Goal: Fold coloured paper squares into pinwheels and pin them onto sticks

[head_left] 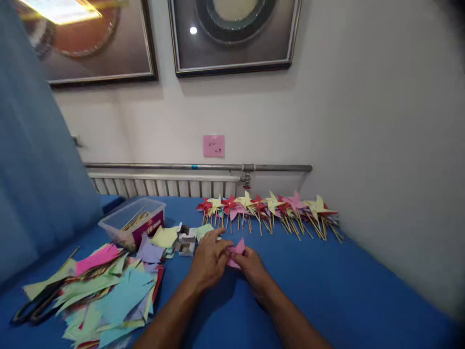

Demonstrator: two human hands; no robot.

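A small piece of pink paper (237, 253), partly folded with one corner pointing up, is held between my two hands above the blue table cover. My right hand (253, 270) pinches its right side between thumb and fingers. On the other side, my left hand (210, 257) closes on the left edge with thumb and fingertips, the upper fingers reaching forward over it. My fingers hide part of the paper. Just beyond my left hand lie a pale green sheet (204, 231) and small open boxes (186, 249) with contents too small to name.
Finished paper pinwheels (272, 202) on sticks lie in a row by the wall. At left are a heap of cut coloured paper (121, 295), black-handled scissors (38, 303) and a clear plastic tub (107, 223) holding sticks. A blue curtain (39, 145) hangs at the left edge.
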